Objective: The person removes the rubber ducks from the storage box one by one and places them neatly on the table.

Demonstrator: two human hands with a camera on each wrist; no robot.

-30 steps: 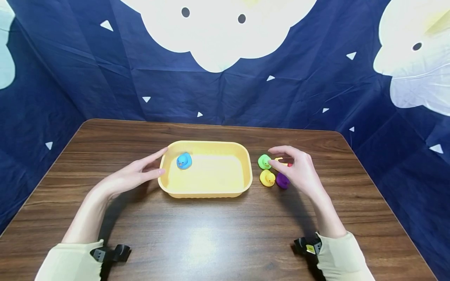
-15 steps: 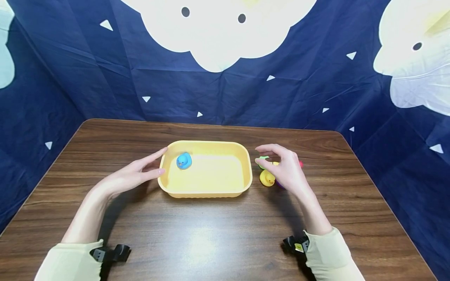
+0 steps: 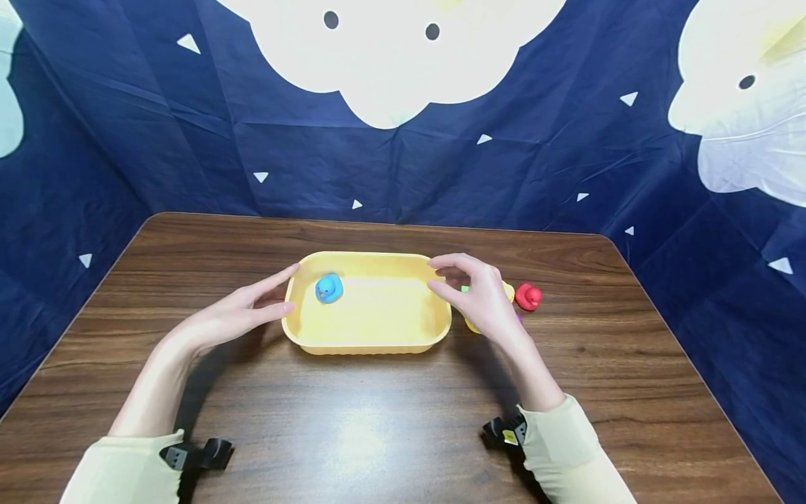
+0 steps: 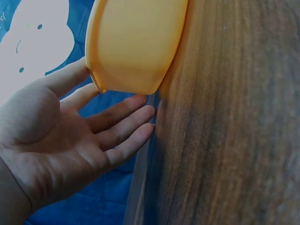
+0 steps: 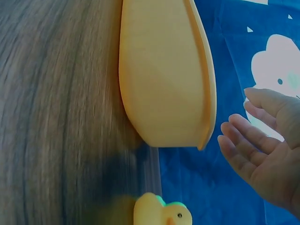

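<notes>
A yellow plastic tub (image 3: 371, 348) stands on the table with a blue rubber duck (image 3: 329, 288) in its left part. My left hand (image 3: 236, 318) has its thumb and fingers spread straight at the tub's left end, touching the rim. At the right end, my right hand (image 3: 481, 294) hovers by the rim with relaxed fingers; the right wrist view shows nothing in them and a gap to the tub. Behind that hand, a red rubber duck (image 3: 528, 297) is fully visible. Yellow ducks, a green one and a purple one are mostly covered by the hand.
The brown wooden table (image 3: 352, 420) spreads out in front of the tub and to both sides. A dark blue cloth (image 3: 397, 168) with white clouds and triangles hangs behind the table's far edge. Each wrist carries a black strap camera (image 3: 198, 453).
My right hand has moved left from above the ducks to the tub's right rim, uncovering the red duck and covering the green and front yellow ones more. The left hand stays still.
</notes>
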